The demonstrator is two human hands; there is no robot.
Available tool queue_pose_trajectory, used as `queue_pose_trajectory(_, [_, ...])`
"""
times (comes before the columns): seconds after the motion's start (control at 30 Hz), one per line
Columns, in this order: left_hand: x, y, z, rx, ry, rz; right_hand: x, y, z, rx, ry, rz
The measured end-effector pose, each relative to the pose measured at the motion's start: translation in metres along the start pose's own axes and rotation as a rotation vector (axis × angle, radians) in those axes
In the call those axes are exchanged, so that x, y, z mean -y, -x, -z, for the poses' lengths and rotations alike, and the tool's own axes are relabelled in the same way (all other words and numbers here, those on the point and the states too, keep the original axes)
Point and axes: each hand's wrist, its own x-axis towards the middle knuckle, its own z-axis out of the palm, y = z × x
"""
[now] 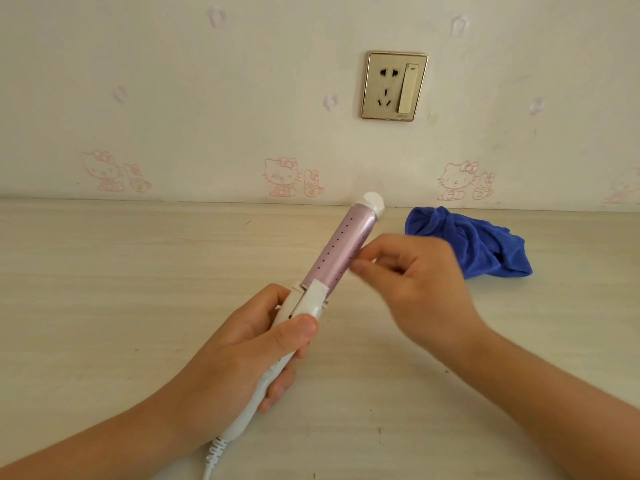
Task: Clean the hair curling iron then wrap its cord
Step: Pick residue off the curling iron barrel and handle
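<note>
We see first the pale wall [242, 81], papered with faint pink cartoon cats and small flowers, filling the upper part of the view. Below it lies the light wood-grain table [104, 271], whose far edge meets the wall. Two bare forearms reach in from the bottom corners over the tabletop. Between them, held above the table and tilted up and away to the right, is the curling iron [341, 247]. We note its lilac barrel dotted with small holes, its white cap near the wall line and its white handle lower down. The blue cloth [478, 244] lies crumpled on the table to the right of the barrel, near the wall, with neither hand touching it. The left hand [242, 344] is wrapped round the white handle, thumb laid on top just below the barrel's base and fingers curled underneath, so its grip is clamped on the iron. The right hand [415, 275] sits just beside the barrel's right flank with fingers curled and thumb and forefinger drawn close together. It is blurred, and we cannot tell whether those fingertips touch the barrel or pinch anything. On the wall above the iron we see a gold-framed socket plate [394, 86] with a rocker switch. Smallest, the white cord [209, 465] leaves the handle's ribbed end and runs out of view at the bottom edge.
</note>
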Motion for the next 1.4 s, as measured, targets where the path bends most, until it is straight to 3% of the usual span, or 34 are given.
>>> queue_pose_trajectory(0.1, [0.0, 0.0, 0.0, 0.019, 0.005, 0.009, -0.002, -0.003, 0.006, -0.062, -0.05, -0.044])
queue_pose_trajectory(0.27, [-0.001, 0.0, 0.001, -0.011, 0.028, -0.001, 0.007, 0.018, -0.019, 0.137, 0.044, 0.083])
queue_pose_trajectory(0.47, [0.0, 0.0, -0.002, 0.015, 0.004, 0.008, -0.006, -0.01, 0.013, -0.119, -0.042, -0.054])
queue_pose_trajectory(0.63, [-0.001, 0.001, 0.001, -0.015, 0.019, 0.005, 0.005, 0.015, -0.015, 0.142, 0.048, 0.094])
queue_pose_trajectory(0.83, [-0.001, 0.0, -0.002, 0.0, 0.008, 0.008, -0.007, -0.009, 0.014, -0.108, -0.042, -0.052])
queue_pose_trajectory(0.97, [-0.001, 0.001, -0.001, -0.024, 0.025, 0.001, 0.005, 0.015, -0.012, 0.141, 0.056, 0.111])
queue_pose_trajectory(1.03, [-0.002, 0.001, -0.001, -0.032, 0.038, 0.008, 0.006, 0.016, -0.015, 0.178, 0.078, 0.142])
queue_pose_trajectory(1.23, [-0.002, 0.001, -0.002, 0.009, 0.013, 0.016, -0.002, -0.007, 0.013, -0.057, -0.034, -0.04])
queue_pose_trajectory(1.4, [-0.003, 0.002, -0.001, -0.024, 0.05, 0.016, 0.009, 0.02, -0.014, 0.191, 0.069, 0.125])
